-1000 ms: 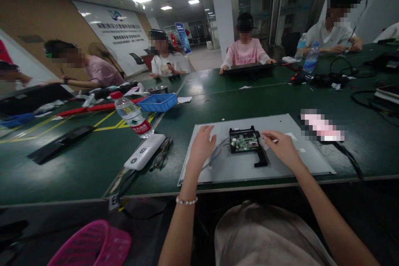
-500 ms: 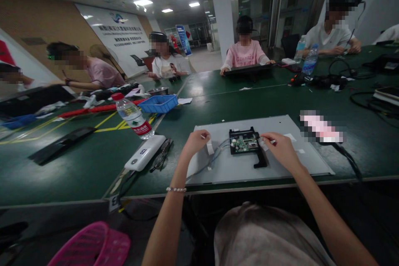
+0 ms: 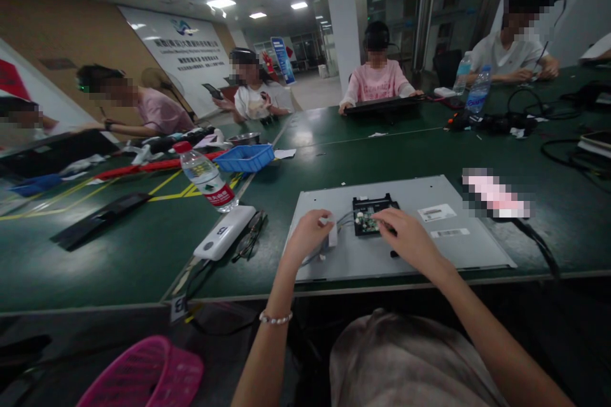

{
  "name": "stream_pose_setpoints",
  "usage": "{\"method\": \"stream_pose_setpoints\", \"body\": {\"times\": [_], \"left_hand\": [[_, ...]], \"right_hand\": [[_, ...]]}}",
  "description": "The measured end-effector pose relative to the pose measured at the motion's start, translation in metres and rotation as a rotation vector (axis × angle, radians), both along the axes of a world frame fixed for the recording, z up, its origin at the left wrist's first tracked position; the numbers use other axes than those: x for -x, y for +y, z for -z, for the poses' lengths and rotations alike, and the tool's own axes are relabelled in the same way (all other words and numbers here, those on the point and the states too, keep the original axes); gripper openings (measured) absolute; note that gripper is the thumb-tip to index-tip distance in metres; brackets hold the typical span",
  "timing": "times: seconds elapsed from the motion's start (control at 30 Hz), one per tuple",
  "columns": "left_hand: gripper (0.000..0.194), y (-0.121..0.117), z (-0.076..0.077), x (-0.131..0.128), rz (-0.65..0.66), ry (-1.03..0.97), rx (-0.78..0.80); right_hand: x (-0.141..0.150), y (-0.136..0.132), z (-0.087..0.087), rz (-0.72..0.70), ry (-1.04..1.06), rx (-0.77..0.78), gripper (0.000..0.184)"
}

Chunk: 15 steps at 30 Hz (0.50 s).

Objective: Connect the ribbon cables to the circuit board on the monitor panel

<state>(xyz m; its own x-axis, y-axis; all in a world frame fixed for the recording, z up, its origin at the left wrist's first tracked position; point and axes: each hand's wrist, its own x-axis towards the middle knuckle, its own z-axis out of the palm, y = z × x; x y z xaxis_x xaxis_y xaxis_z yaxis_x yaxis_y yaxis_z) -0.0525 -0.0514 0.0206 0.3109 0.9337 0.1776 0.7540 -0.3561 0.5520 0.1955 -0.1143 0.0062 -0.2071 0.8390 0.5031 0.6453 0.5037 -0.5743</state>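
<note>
A flat grey metal panel (image 3: 353,261) lies on the table before me. On it sits a black plastic bracket (image 3: 389,196) holding a green circuit board (image 3: 366,224). Grey cables (image 3: 344,219) run leftward from the board. My left hand (image 3: 310,234) is closed in a pinch over the panel's left part, with a white strip (image 3: 333,236) hanging at its fingertips. My right hand (image 3: 413,235) reaches across the board's right side, its fingertips pressed together just at the board. Whatever they hold is hidden. Part of the bracket is covered by this hand.
Left of the panel are a white power bank (image 3: 224,233), glasses (image 3: 249,236) and a water bottle (image 3: 209,178). Farther off is a blue tray (image 3: 245,159). A phone (image 3: 496,194) with a cable lies to the right. A pink basket (image 3: 143,375) stands below the table. Several people sit around.
My right hand has moved left from the bracket's right edge to over the board, uncovering labels on the panel. My left hand has shifted slightly right and down with the white strip.
</note>
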Motion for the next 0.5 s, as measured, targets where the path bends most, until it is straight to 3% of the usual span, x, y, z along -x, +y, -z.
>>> {"method": "stream_pose_setpoints", "body": {"times": [0.1,0.2,0.3,0.5], "left_hand": [[0.036,-0.018,-0.004,-0.002,-0.061,0.079,-0.202],[0.032,-0.036,-0.009,-0.005,-0.037,0.151,-0.307],[0.030,-0.042,-0.004,-0.007,0.036,0.245,-0.285],[0.038,-0.034,0.025,-0.001,0.062,0.241,-0.199]], "right_hand": [[0.028,-0.010,-0.003,-0.129,-0.138,-0.067,0.031],[0.050,-0.017,-0.001,-0.241,-0.225,-0.116,0.031],[0.063,-0.019,0.004,-0.291,-0.264,-0.130,0.039],[0.069,-0.024,0.019,-0.288,-0.274,-0.093,0.043]]}}
